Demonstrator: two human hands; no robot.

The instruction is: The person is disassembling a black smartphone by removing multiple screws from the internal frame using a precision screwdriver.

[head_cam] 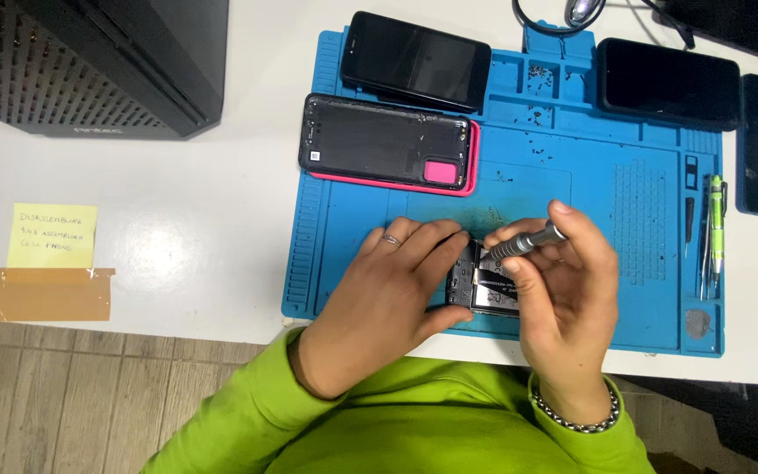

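An opened phone [482, 285] with its insides showing lies on a blue work mat [572, 189]. My left hand [388, 294] grips the phone's left edge and steadies it. My right hand [563, 294] holds a small grey metal screwdriver [526, 241] with its tip down on the phone's upper part. Both sleeves are bright green; a beaded bracelet circles the right wrist.
A black back cover on a pink case [388, 145] and a black phone [416, 61] lie at the mat's top, another dark phone [668, 83] at right. Tweezers and a green tool [714, 233] rest at the mat's right edge. A yellow note [53, 235] and a black computer case [98, 61] sit left.
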